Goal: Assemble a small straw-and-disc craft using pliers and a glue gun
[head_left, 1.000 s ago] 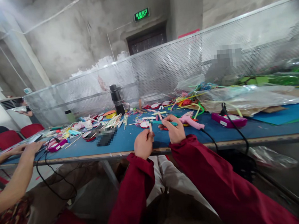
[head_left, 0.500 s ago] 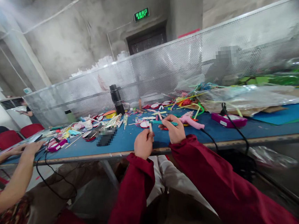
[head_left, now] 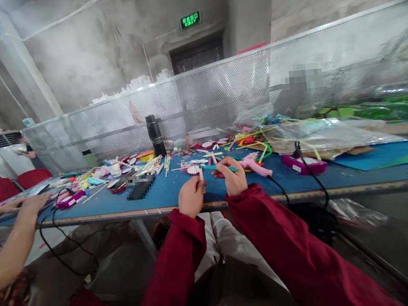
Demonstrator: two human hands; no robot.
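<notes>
My left hand [head_left: 190,198], closed in a pinch, holds a short pale flat stick [head_left: 201,174] upright above the table's front part. To its right, my right hand [head_left: 235,179] is closed around a slim teal pen-like tool [head_left: 210,167]. The tool's narrow end points left, close to the top of the stick; whether they touch I cannot tell. Just beyond my left hand lies a round white piece with a red rim [head_left: 193,170]. A pink glue gun [head_left: 258,166] rests to the right of my right hand.
Purple power boxes [head_left: 303,164] with black cords sit right and left. A black bottle [head_left: 156,136] stands behind craft sticks [head_left: 155,167]. Plastic bags [head_left: 312,133] and blue sheets [head_left: 376,157] lie right. Another person's arms [head_left: 26,211] rest at left. A perforated metal screen [head_left: 213,95] backs the table.
The view has shifted slightly, so everything sits a little further left. Both my hands keep their holds on the stick and the teal tool, with hardly any change between them.
</notes>
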